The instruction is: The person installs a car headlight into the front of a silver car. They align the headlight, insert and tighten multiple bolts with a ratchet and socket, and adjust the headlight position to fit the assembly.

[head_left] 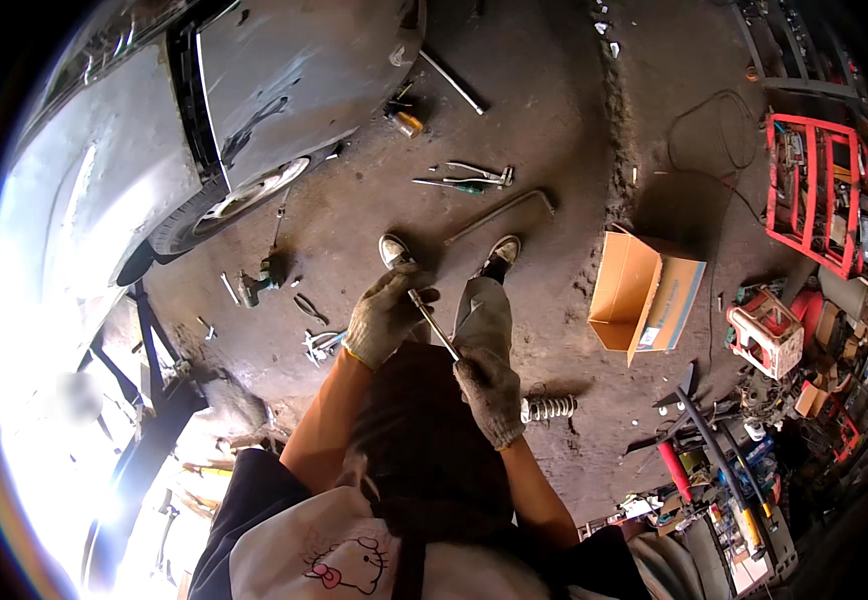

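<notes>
Both of my hands wear soiled, pale knit work gloves. Between them, in front of my body, a slim shiny metal rod-shaped tool (436,325) slants from upper left to lower right. My left hand (384,318) closes around its far end, fingers bent. The near end runs into my right hand (491,393), whose fingers wrap it and hide that part. What kind of tool it is, I cannot make out. On the floor beyond my shoes lie pliers and other hand tools (474,180) and a bent metal bar (502,214).
A grey car (294,80) with its wheel (254,195) stands at the left. A cordless drill (259,282) and pliers (310,309) lie near it. An open cardboard box (630,290), a coil spring (550,408), a red metal rack (804,190) and cluttered parts are on the right.
</notes>
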{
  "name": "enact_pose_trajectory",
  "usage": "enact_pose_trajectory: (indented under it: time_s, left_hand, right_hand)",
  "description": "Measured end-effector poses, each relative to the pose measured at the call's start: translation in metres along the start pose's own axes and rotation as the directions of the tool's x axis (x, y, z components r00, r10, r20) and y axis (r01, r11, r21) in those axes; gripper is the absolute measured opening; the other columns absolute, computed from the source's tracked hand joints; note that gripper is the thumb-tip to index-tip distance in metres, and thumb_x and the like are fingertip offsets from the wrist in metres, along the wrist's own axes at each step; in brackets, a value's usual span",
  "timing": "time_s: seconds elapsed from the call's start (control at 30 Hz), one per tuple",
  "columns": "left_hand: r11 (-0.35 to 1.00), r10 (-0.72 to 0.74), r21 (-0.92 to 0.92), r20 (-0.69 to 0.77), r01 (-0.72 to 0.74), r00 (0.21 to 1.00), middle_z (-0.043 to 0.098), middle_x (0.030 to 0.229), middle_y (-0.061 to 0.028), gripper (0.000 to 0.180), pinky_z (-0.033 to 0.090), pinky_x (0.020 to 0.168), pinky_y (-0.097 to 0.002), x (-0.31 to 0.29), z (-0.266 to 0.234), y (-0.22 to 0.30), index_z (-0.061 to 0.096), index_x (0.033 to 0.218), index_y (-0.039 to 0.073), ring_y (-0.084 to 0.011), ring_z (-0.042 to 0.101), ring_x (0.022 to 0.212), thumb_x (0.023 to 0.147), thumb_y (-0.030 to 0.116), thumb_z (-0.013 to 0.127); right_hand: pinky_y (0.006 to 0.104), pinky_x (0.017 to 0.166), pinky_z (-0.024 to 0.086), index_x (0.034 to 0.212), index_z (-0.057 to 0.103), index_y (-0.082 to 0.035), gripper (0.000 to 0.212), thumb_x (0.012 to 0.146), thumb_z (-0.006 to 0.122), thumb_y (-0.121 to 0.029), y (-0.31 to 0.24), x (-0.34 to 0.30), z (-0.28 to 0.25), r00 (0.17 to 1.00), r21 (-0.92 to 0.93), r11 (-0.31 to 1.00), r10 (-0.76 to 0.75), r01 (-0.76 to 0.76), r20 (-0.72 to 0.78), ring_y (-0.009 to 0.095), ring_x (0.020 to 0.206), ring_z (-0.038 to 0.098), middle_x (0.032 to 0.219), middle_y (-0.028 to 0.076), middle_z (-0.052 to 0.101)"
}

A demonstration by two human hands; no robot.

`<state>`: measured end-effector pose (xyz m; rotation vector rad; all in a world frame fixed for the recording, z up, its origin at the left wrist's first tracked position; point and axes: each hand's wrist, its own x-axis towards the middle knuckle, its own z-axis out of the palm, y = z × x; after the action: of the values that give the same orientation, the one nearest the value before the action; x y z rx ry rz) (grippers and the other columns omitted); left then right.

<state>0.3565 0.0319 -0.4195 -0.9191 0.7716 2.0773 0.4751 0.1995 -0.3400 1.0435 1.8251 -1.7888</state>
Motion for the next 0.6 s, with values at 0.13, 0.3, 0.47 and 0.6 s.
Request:
enact_pose_trajectory:
  time_s: [0.13, 0.3, 0.47, 0.6]
  left_hand:
    - [0.994, -0.079, 0.081, 0.162, 0.066, 0.984, 0.064, 0.125, -0.0187, 0.035, 0.053, 0.092, -0.0434, 0.005, 0.024, -0.007, 0.054, 0.133, 0.001, -0.0325, 0.065, 0.107, 0.103, 0.021, 0.052]
    - [0.969, -0.181, 0.208, 0.238, 0.132, 0.954, 0.064, 0.122, -0.0243, 0.037, 0.055, 0.092, -0.0443, 0.001, 0.057, -0.008, 0.055, 0.128, -0.005, -0.0334, 0.066, 0.109, 0.102, 0.021, 0.056]
    - [0.934, -0.288, 0.287, 0.242, 0.215, 0.927, 0.065, 0.12, -0.0216, 0.051, 0.061, 0.087, -0.0395, -0.009, 0.092, -0.006, 0.051, 0.133, -0.011, -0.0299, 0.068, 0.106, 0.099, 0.026, 0.061]
    - [0.87, -0.381, 0.413, 0.211, 0.271, 0.9, 0.067, 0.117, -0.0218, 0.041, 0.063, 0.084, -0.0384, -0.008, 0.109, -0.004, 0.056, 0.125, -0.008, -0.0286, 0.07, 0.103, 0.1, 0.026, 0.06]
  right_hand:
    - [0.0309, 0.075, 0.055, 0.108, 0.07, -0.002, 0.02, 0.09, 0.071, -0.01, -0.006, 0.007, -0.038, 0.999, -0.07, 0.997, -0.029, 0.032, 0.037, 0.016, 0.082, 0.069, 0.092, 0.012, 0.072]
    - [0.0323, 0.071, 0.055, 0.106, 0.068, 0.0, 0.019, 0.089, 0.071, -0.009, -0.011, 0.012, -0.085, 0.948, -0.183, 0.93, -0.318, 0.318, 0.03, 0.02, 0.078, 0.07, 0.094, 0.013, 0.072]
    - [0.0339, 0.074, 0.056, 0.104, 0.068, 0.0, 0.019, 0.088, 0.071, -0.01, -0.025, 0.008, -0.117, 0.892, -0.3, 0.844, -0.446, 0.446, 0.072, 0.026, 0.083, 0.072, 0.096, 0.017, 0.072]
    - [0.0423, 0.07, 0.056, 0.099, 0.069, -0.006, 0.016, 0.085, 0.073, -0.014, -0.029, 0.0, -0.131, 0.843, -0.468, 0.723, -0.53, 0.508, 0.094, 0.035, 0.083, 0.07, 0.094, 0.015, 0.071]
